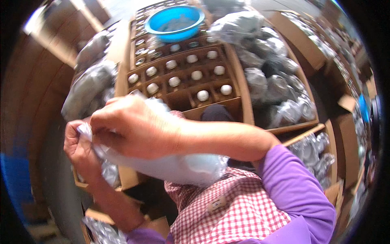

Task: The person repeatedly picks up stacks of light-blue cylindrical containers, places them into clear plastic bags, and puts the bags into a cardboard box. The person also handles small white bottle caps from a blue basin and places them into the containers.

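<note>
A pale, translucent plastic bag (174, 166) stretches across my front, its full end resting by the checked apron. Its contents are too blurred to make out. At the bag's twisted neck, my left hand (79, 150) is closed, fingers pinching the gathered plastic. My right hand (128, 126) is curled over the same end, right beside the left, with its forearm crossing above the bag; its fingertips are partly hidden. Just beyond the hands stands a divided carton (183, 101) holding several white-capped bottles (174, 81), one upright in each filled compartment.
A blue basin (174, 24) sits on the cartons at the back. To the right, an open box (280, 128) is heaped with plastic-wrapped items (268, 83). More clear-wrapped bundles (91, 81) lie on the left. Cardboard boxes surround me, including one (310, 154) at my right elbow.
</note>
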